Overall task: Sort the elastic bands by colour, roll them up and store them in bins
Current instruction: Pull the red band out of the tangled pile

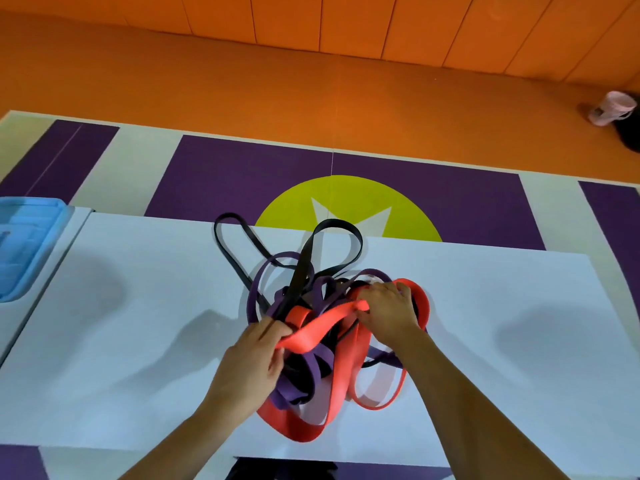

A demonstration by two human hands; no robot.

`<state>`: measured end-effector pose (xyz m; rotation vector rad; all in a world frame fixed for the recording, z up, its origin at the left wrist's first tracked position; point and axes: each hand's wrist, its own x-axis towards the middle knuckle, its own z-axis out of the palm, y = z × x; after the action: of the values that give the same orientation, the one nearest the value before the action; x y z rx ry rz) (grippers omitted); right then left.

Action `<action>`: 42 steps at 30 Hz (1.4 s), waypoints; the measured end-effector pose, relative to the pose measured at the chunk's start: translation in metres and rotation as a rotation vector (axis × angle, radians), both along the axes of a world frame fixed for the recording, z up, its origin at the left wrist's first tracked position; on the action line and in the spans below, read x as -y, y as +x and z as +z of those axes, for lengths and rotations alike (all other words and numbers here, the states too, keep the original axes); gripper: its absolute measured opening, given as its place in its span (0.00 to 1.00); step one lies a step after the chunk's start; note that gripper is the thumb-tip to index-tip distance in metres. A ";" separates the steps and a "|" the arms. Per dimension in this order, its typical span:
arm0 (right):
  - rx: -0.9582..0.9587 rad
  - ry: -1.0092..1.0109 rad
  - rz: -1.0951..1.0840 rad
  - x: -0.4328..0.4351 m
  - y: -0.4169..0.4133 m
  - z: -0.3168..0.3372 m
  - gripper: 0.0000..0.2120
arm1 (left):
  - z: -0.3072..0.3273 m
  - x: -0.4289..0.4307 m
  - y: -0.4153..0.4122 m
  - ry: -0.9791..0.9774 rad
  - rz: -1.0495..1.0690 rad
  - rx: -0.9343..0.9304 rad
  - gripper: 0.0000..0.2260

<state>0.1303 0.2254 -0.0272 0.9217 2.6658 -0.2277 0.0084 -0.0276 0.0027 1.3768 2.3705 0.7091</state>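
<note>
Sorting step: untangling band heap mid-frame on desk. Pinching red band with left grip, clutching same band with right grip. Next, likely: easing red band clear of heap without snagging.

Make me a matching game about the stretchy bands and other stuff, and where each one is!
1. red band
2. black band
3. blue bin
4. pink bottle

A. on the orange floor, far right
B. far left of the view
C. gripped by the left hand and right hand
D. loops reaching the white table's far edge

Pairs: 1-C, 2-D, 3-B, 4-A
</note>
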 end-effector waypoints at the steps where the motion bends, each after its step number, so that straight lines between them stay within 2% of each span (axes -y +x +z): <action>1: -0.005 0.024 -0.018 0.000 0.004 0.001 0.10 | 0.001 0.002 -0.007 0.018 0.065 0.015 0.16; 4: 0.039 0.123 -0.090 -0.003 0.021 0.004 0.10 | 0.009 0.004 -0.029 0.049 0.236 0.032 0.15; 7: 0.074 0.208 -0.173 -0.008 0.046 0.002 0.13 | 0.021 0.000 -0.041 0.096 0.282 0.027 0.14; 10: 0.030 0.213 -0.309 -0.010 0.072 0.003 0.10 | 0.030 0.002 -0.047 0.144 0.315 0.028 0.13; 13: -0.174 0.043 -0.480 -0.010 0.085 0.018 0.05 | 0.031 0.006 -0.050 0.114 0.298 0.064 0.12; 16: -0.516 -0.120 -0.637 -0.002 0.079 0.051 0.08 | 0.027 0.012 -0.050 0.073 0.249 0.139 0.13; 19: -0.734 -0.218 -0.652 0.007 0.056 0.101 0.10 | 0.023 0.018 -0.053 0.017 0.250 0.196 0.13; 24: -0.910 -0.561 -0.524 0.030 0.003 0.191 0.15 | 0.027 0.020 -0.055 -0.037 0.269 0.323 0.12; 27: -0.880 -0.672 -0.420 0.057 -0.025 0.214 0.17 | 0.037 0.017 -0.047 -0.045 0.163 0.464 0.17; 31: -0.751 -0.771 -0.401 0.093 -0.053 0.195 0.17 | 0.059 0.010 -0.017 0.090 0.020 0.710 0.31; 34: -0.670 -0.805 -0.469 0.117 -0.060 0.174 0.16 | 0.063 0.008 0.003 0.154 0.015 0.800 0.34; 36: -0.645 -0.851 -0.435 0.127 -0.059 0.168 0.17 | 0.056 0.010 0.014 0.166 0.084 0.831 0.34; 37: -0.618 -0.891 -0.388 0.131 -0.058 0.165 0.17 | 0.053 0.012 0.017 0.194 0.143 0.836 0.32; 40: -0.519 -1.002 -0.263 0.140 -0.054 0.162 0.13 | 0.042 0.018 0.020 0.279 0.376 0.849 0.14; 42: -0.556 -1.043 -0.246 0.141 -0.053 0.156 0.11 | 0.042 0.026 0.019 0.271 0.426 0.823 0.03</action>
<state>0.0771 0.0841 0.1288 0.8478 2.2476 -1.9195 0.0274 -0.0531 0.0451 0.4618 1.9102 1.4201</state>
